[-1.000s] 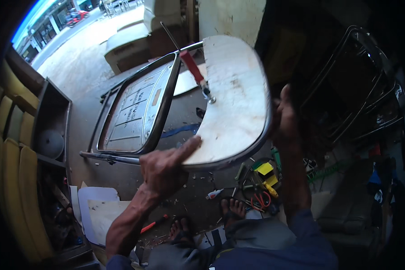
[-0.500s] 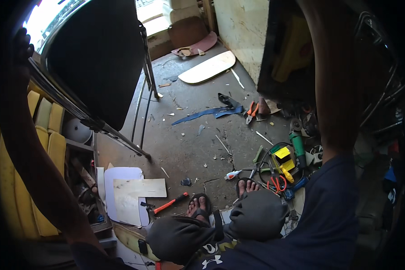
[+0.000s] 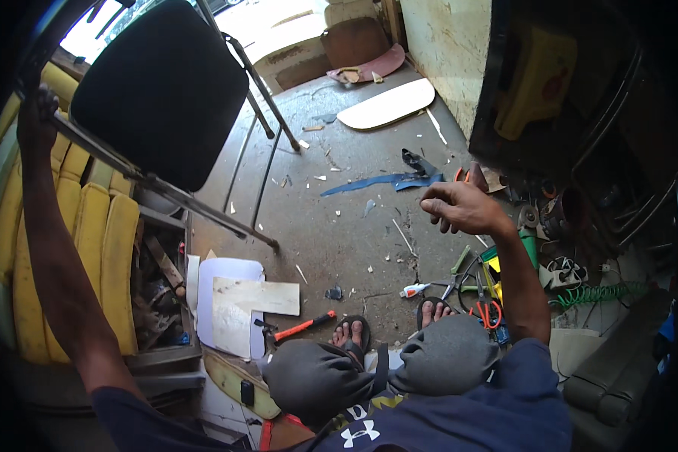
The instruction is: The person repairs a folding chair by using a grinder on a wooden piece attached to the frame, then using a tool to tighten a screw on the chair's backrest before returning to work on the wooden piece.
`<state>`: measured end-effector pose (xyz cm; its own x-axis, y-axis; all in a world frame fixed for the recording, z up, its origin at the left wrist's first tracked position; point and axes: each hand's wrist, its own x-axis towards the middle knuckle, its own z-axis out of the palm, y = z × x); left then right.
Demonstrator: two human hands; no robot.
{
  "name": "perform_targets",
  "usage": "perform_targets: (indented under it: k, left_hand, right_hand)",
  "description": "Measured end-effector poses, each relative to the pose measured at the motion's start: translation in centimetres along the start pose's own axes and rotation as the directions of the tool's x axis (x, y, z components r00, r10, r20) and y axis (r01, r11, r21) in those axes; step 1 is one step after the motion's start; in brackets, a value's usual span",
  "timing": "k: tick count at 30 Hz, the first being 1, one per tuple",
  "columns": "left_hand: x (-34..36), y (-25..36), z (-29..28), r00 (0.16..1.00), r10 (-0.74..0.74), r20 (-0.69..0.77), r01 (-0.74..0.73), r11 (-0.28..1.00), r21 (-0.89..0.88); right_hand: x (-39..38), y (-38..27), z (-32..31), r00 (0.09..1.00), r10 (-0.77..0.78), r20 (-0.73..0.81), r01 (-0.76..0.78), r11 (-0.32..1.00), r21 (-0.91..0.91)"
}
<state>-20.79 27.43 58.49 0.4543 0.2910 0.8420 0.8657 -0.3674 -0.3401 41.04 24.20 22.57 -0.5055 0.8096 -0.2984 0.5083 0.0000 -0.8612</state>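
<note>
A folding chair with a black padded panel (image 3: 162, 98) and metal tube frame (image 3: 177, 194) stands tilted at the left. My left hand (image 3: 39, 124) is closed around its tube at the far left edge. Over the floor at the right hangs my right hand (image 3: 467, 209), its fingers loosely bent and apart, with nothing in them. Behind that hand, orange-handled pliers (image 3: 460, 174) are mostly hidden. Just beyond lie blue strips of material (image 3: 365, 183). Below my right forearm are orange-handled scissors (image 3: 487, 315) and a partly covered green angle grinder (image 3: 527, 245).
A white curved board (image 3: 386, 105) lies at the back. Yellow cushions (image 3: 90, 248) are stacked at the left above an open drawer of scraps. Near my feet are an orange-handled hammer (image 3: 305, 325), cut sheets (image 3: 252, 297) and a white-and-red tool (image 3: 414, 291). Scraps litter the floor.
My right hand has come down from beyond the top right to above the floor. The left hand still grips the chair frame. The whole view has shifted.
</note>
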Motion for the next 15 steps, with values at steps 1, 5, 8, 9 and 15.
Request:
perform_targets:
  k: [1,5,8,9,15]
  left_hand:
    - [0.5,2.4,0.5,0.951,-0.309,0.022,0.302,0.910,-0.284]
    - [0.2,-0.3,-0.7,0.687,-0.655,0.314,0.577,0.230,-0.784]
    - [-1.6,-4.4,-1.7,0.825,-0.357,0.437,0.554,0.363,-0.749]
    - [-1.6,-4.8,-1.4,0.827,-0.230,0.513,0.548,0.127,-0.827]
    - [-3.8,2.1,3.6,0.968,0.058,0.243,0.008,0.964,-0.264]
  right_hand:
    - [0.0,0.6,0.7,0.999,0.027,0.038,-0.027,1.000,0.001]
    - [1.5,3.0,2.0,0.997,-0.057,0.059,0.046,0.983,0.178]
    - [1.2,4.2,2.7,0.999,-0.031,-0.021,0.034,0.981,0.190]
    - [1.3,4.4,3.0,1.000,-0.024,-0.019,0.027,0.977,0.213]
    - [-2.0,7.0,3.9,0.991,0.096,-0.091,-0.069,0.961,0.267]
